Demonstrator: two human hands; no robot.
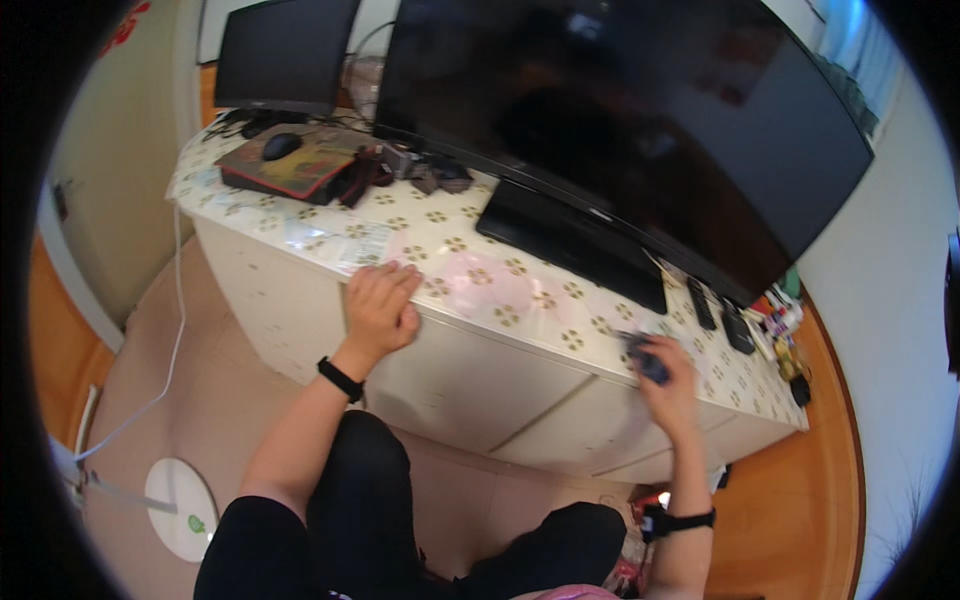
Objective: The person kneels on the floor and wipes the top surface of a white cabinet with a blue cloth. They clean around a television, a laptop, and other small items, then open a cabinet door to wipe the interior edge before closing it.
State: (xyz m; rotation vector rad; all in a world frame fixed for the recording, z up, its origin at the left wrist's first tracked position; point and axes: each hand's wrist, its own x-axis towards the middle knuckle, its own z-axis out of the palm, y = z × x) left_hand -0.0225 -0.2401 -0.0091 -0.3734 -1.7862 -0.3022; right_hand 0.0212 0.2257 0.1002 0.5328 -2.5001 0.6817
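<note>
My left hand [381, 306] rests on the front edge of a low white cabinet [480, 382], its fingers lying on the patterned cover [517, 300] and nothing seen in it. At the right, my right hand [670, 375] grips a small dark, bunched object [646, 358], perhaps a cloth, over the cover near the same edge; blur hides its exact kind. Behind it, the black base [570, 240] of a large television [622, 127] stands on the cabinet. A clear plastic sleeve or sheet [364, 244] lies just beyond my left hand.
A monitor [283, 56] stands at the back left, near a mouse [282, 146] on a mat-topped black box [277, 184]. A remote control [701, 303] and a black device [738, 330] lie at the right, beside assorted small items. A white cable [180, 307] hangs down the left side.
</note>
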